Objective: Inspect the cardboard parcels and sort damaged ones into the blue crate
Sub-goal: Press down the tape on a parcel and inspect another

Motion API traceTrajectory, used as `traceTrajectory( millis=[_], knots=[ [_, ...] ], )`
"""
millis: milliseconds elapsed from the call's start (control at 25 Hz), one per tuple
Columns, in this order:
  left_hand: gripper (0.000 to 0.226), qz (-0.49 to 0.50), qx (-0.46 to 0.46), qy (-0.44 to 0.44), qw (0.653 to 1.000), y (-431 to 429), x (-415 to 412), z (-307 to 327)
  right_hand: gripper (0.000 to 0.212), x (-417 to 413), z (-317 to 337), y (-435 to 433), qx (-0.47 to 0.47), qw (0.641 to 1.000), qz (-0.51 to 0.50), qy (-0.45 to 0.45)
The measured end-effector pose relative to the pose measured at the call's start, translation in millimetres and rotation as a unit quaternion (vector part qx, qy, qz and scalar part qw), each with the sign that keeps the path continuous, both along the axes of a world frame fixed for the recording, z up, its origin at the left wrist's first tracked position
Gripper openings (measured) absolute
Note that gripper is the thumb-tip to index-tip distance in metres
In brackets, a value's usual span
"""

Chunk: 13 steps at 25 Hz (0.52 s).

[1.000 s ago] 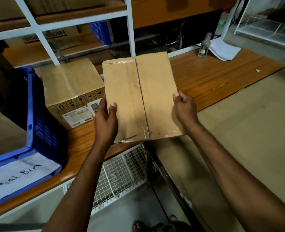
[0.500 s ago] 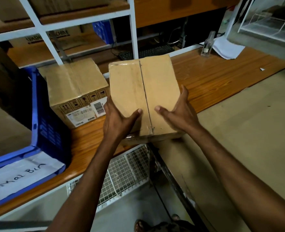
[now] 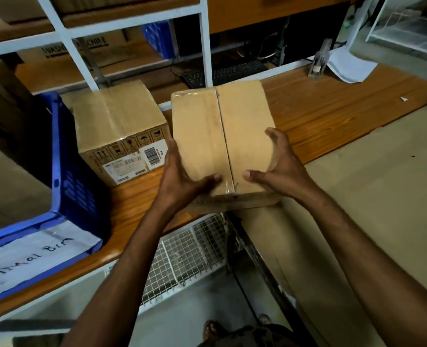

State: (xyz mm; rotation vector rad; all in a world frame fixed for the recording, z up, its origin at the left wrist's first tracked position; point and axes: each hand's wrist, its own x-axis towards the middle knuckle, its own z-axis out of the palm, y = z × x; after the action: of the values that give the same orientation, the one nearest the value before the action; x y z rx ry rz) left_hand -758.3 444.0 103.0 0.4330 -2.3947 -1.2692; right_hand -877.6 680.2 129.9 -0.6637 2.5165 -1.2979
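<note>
Both hands, the left hand and right hand, clamp the near end of a taped cardboard parcel above the tabletop, beside another box and the blue crate.

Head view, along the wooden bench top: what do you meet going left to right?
Blue crate → labelled cardboard box → left hand → parcel held in both hands → right hand → clear tape dispenser → white paper.
</note>
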Motion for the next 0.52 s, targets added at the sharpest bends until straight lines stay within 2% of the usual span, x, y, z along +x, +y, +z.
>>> traceTrajectory(
  millis=[120, 200, 320, 440, 520],
  knots=[
    [0.119, -0.023, 0.045, -0.001, 0.999, -2.4, 3.6, -3.2, 0.112, 1.3, 0.1, 10.5, -0.076, 0.995, 0.015, -0.068],
    [0.109, -0.038, 0.106, 0.009, 0.994, -7.1, 6.3, -6.9, 0.093, -2.5, -3.0, 18.8, -0.125, 0.987, -0.022, -0.102],
    [0.088, -0.007, 0.225, 0.038, 0.974, -4.5, 13.1, -17.1, 0.072, 1.7, -15.8, 20.3, -0.167, 0.97, -0.093, -0.15],
    [0.062, 0.052, 0.189, 0.054, 0.979, 10.4, 8.4, -19.3, 0.052, 5.1, -20.3, 12.4, -0.125, 0.983, -0.121, -0.061],
    [0.053, 0.078, 0.175, 0.075, 0.979, 18.0, 5.3, -20.5, 0.053, 7.4, -21.5, 9.8, -0.13, 0.978, -0.144, -0.072]
  ],
)
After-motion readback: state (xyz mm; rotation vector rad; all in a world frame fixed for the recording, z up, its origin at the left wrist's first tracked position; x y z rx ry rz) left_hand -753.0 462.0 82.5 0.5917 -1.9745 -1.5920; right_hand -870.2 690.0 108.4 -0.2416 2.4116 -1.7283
